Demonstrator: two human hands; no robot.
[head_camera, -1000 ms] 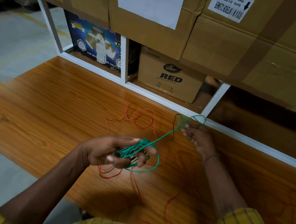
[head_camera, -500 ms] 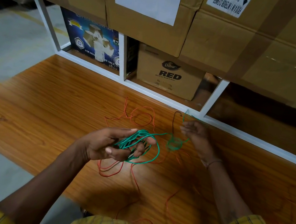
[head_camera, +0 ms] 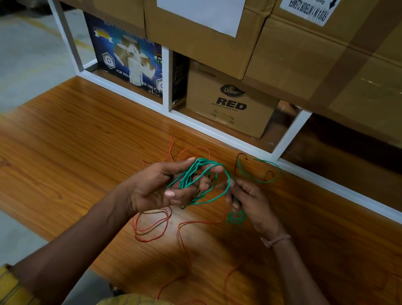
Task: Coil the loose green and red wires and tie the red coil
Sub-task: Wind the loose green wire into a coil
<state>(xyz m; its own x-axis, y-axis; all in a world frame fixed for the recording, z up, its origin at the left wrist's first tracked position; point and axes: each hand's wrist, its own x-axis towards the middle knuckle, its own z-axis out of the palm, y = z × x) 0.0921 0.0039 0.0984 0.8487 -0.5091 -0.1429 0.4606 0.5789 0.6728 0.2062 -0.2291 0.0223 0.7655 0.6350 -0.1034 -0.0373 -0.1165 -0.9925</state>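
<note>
right hand [head_camera: 247,201] has come in beside the left hand [head_camera: 161,185] — both gripping green wire [head_camera: 199,175], feeding another loop.

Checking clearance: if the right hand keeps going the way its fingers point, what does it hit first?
Likely the green wire loops in the left hand; the right hand points left at them, nearly touching. Depth unclear.

Wood-grain board [head_camera: 63,158] lying on grey concrete floor [head_camera: 6,66] bearing yellow lines; white metal rack [head_camera: 223,132] standing behind, holding taped cardboard cartons [head_camera: 365,59], a "Dabur RED" box [head_camera: 230,104] and a blue adhesive-tape box [head_camera: 127,60].
</note>
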